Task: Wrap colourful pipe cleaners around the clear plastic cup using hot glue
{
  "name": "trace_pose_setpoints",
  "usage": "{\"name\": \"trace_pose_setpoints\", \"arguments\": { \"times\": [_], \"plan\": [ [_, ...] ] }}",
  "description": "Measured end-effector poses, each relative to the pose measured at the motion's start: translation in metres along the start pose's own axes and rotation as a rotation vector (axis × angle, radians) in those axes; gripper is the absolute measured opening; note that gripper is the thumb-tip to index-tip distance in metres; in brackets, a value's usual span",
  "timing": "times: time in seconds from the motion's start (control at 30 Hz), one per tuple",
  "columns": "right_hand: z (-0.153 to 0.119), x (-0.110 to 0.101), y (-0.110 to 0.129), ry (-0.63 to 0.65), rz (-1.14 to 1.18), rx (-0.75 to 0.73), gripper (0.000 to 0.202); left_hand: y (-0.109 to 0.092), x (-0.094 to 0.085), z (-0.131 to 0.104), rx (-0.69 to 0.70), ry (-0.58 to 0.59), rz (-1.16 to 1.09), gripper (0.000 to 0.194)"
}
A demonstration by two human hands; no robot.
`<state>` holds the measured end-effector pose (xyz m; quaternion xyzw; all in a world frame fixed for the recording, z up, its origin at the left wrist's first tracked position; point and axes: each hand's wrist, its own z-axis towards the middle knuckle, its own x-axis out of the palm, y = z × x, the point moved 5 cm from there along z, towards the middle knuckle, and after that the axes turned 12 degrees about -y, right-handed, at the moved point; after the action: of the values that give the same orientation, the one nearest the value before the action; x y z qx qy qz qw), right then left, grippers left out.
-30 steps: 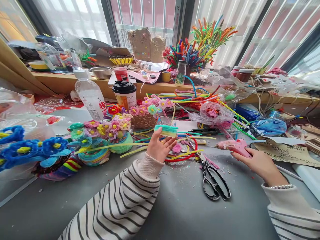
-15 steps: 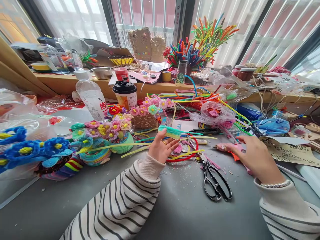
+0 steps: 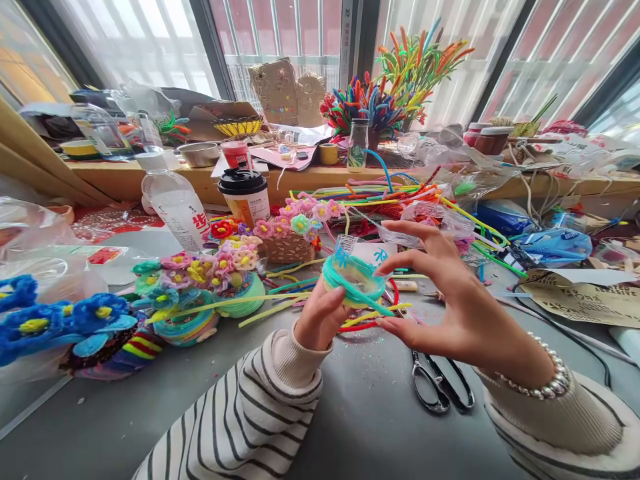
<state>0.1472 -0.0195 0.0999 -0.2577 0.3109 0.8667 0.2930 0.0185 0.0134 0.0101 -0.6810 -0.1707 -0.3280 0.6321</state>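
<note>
The left hand (image 3: 320, 315) holds a ring (image 3: 345, 285) of teal over pale yellow, its thumb against the near side. A loose teal end (image 3: 376, 307) slants off toward the right hand (image 3: 450, 303), whose thumb and fingers are parted beside the ring; whether they touch it cannot be told. Scissors (image 3: 443, 387) lie on the grey table (image 3: 360, 427), partly under that hand. To the left stand pots of fuzzy flowers (image 3: 103, 312), with a bottle (image 3: 173, 200) and a lidded paper cup (image 3: 246, 201) behind. Coloured fuzzy wires (image 3: 400, 195) lie heaped before a ledge (image 3: 310, 177) bearing a glass jar (image 3: 358, 148)
</note>
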Motion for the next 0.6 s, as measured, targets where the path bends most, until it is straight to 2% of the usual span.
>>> {"name": "trace_pose_setpoints", "arguments": {
  "times": [0.1,0.27,0.47,0.6],
  "plan": [
    [0.0,0.0,0.0,0.013,-0.001,-0.001,0.032,0.001,0.003,0.0,-0.012,0.049,0.003,0.048],
    [0.0,0.001,-0.001,0.043,0.04,0.003,0.027,-0.001,0.01,-0.003,-0.051,0.128,-0.034,0.039],
    [-0.001,0.003,-0.003,0.103,0.124,0.045,0.024,-0.001,0.016,-0.006,-0.104,0.1,-0.01,0.032],
    [-0.002,0.003,-0.003,0.139,0.149,0.067,0.022,-0.002,0.019,-0.008,-0.116,0.054,0.013,0.035]
  ]
}}
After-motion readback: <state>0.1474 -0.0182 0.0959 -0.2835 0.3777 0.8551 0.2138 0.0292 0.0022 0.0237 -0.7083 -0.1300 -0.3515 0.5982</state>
